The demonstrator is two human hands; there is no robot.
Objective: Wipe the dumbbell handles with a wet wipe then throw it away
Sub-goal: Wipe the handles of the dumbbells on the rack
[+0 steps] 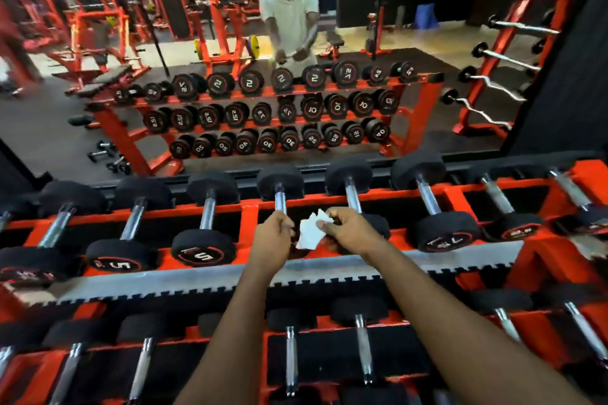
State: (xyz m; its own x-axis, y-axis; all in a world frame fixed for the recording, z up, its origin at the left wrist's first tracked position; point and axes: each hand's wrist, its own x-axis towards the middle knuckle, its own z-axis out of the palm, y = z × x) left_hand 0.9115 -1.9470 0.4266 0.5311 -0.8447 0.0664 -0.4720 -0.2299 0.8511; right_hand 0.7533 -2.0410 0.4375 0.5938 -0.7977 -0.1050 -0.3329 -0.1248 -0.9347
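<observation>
A white wet wipe (311,230) hangs between my two hands over the top shelf of the red dumbbell rack (250,268). My right hand (350,233) pinches the wipe's upper right corner. My left hand (273,238) has its fingers curled near the wipe's left edge; whether it touches the wipe I cannot tell. Just behind my left hand runs the chrome handle (280,200) of a black dumbbell, and a second dumbbell handle (353,197) lies behind my right hand. The near ends of both dumbbells are hidden by my hands.
Several more black dumbbells (204,250) line the top shelf on both sides, with another row (291,358) on the shelf below. A wall mirror (296,76) behind the rack reflects the rack, a person and red gym machines. A barbell stand (503,52) rises at the right.
</observation>
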